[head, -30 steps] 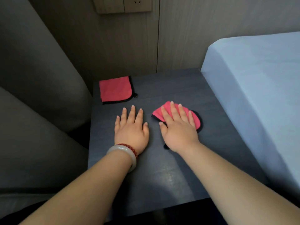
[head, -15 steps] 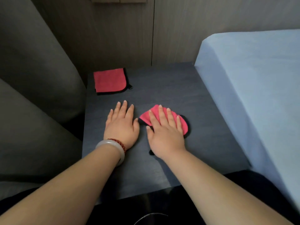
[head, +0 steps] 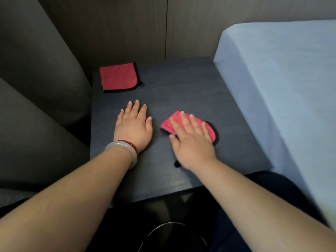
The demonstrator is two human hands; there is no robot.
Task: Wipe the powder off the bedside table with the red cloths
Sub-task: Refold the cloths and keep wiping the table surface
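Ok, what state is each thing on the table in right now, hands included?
Left hand: open, flat on the bedside table, holding nothing.
Right hand: fingers straight, pressing the bunched red cloth.
Bunched red cloth: pinned under the right hand.
Folded red cloth: flat at the far left corner, untouched.
Bedside table: powder not discernible.

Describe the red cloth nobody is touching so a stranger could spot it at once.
Left of the pale blue bed stands a dark bedside table. The folded red cloth lies at its far left corner, near the wall. Unlike the other red cloth, bunched under the right hand, it lies flat and square, with no hand on it.
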